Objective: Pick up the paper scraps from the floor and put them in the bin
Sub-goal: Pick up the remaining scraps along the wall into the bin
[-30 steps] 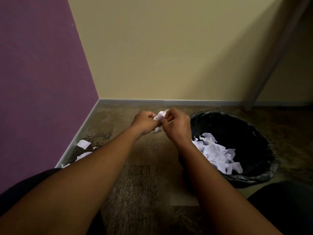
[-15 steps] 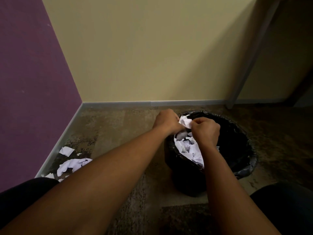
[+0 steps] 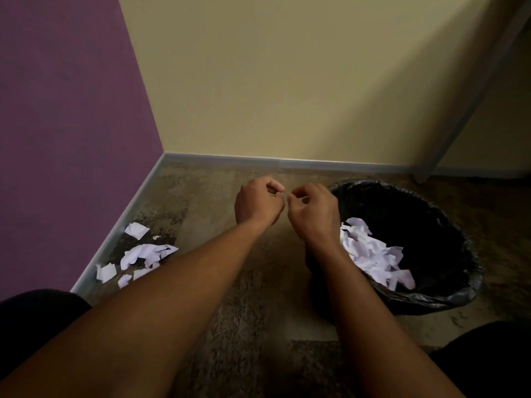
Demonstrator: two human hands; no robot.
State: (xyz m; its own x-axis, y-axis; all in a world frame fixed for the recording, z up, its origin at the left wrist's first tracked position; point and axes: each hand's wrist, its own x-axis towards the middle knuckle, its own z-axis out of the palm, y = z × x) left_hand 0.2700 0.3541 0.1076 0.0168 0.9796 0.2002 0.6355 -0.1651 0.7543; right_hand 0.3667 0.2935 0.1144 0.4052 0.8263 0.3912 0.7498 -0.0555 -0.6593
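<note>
A round bin [image 3: 448, 294] lined with a black bag stands on the floor at the right, with a heap of white paper scraps [image 3: 370, 254] inside it. More white scraps [image 3: 143, 254] lie on the floor by the purple wall at the left. My left hand [image 3: 258, 203] and my right hand [image 3: 311, 212] hover side by side just left of the bin's rim. Their fingers are curled in and I see no paper in either hand. My forearms hide part of the floor below them.
The purple wall [image 3: 66, 139] meets a beige wall [image 3: 287, 81] in a corner with a grey skirting board [image 3: 287, 161]. A grey slanted leg [image 3: 448, 133] rises behind the bin. Dark knees show at the bottom corners.
Both hands carried a paper scrap over the bin and let it go. They have since drawn back to the left of the rim, holding nothing.
</note>
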